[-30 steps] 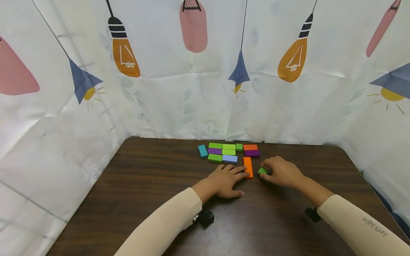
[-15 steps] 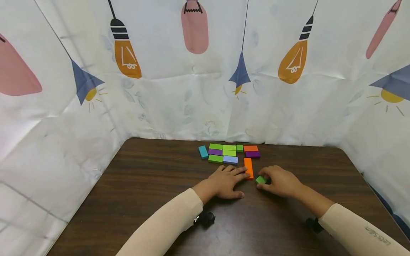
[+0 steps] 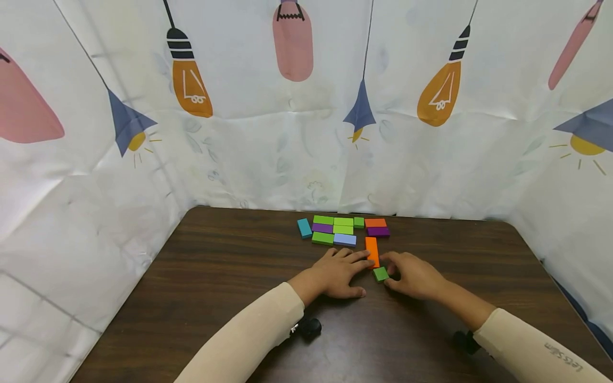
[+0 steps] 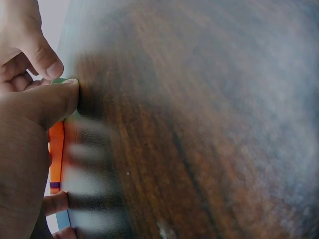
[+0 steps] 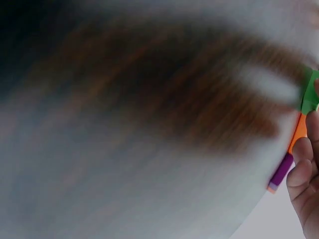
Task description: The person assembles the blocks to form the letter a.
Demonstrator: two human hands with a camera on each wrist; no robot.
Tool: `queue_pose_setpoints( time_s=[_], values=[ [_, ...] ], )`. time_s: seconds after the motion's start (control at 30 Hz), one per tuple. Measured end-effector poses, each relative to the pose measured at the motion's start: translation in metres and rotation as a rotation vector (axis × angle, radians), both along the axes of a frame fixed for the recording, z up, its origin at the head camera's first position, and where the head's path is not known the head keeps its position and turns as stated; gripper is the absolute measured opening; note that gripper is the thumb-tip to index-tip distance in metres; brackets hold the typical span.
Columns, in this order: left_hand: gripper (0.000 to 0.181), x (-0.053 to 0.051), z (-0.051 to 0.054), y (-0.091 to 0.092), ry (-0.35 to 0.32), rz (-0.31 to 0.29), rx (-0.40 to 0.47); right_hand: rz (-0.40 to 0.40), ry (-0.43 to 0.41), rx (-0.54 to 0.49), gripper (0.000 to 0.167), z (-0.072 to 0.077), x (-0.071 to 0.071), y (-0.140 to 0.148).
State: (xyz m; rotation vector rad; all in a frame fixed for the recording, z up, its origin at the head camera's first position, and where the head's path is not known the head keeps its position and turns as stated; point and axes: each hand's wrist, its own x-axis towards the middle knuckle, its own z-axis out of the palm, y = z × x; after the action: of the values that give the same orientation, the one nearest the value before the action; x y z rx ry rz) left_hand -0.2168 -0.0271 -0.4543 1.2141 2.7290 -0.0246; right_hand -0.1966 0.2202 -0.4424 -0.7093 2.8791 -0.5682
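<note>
Head view: left hand (image 3: 338,272) spread, grip of right hand (image 3: 414,275) unclear; we should square the cube (image 3: 380,274) against the orange bar (image 3: 371,246).

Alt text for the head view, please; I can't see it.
The right hand, fingers curled, touches a small green block by the near end of an orange block, which the spread left hand touches. Beyond, more coloured blocks lie on a dark table before a lamp-print cloth.

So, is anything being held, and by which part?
Left hand: nothing, only touching the orange block. Right hand: unclear; thumb at right edge of the small green block.
</note>
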Motion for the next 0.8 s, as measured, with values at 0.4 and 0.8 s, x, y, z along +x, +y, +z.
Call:
queue_pose_setpoints(
  time_s=[0.4, 0.8],
  values=[
    [0.076, 0.001, 0.001, 0.0, -0.009, 0.003, 0.01, -0.01, 0.023, -0.019, 0.05, -0.002, 0.001, -0.012],
    [0.076, 0.0, 0.001, 0.0, 0.001, 0.0, -0.002, -0.016, 0.012, -0.021, 0.051, -0.002, 0.0, -0.013]
  ],
)
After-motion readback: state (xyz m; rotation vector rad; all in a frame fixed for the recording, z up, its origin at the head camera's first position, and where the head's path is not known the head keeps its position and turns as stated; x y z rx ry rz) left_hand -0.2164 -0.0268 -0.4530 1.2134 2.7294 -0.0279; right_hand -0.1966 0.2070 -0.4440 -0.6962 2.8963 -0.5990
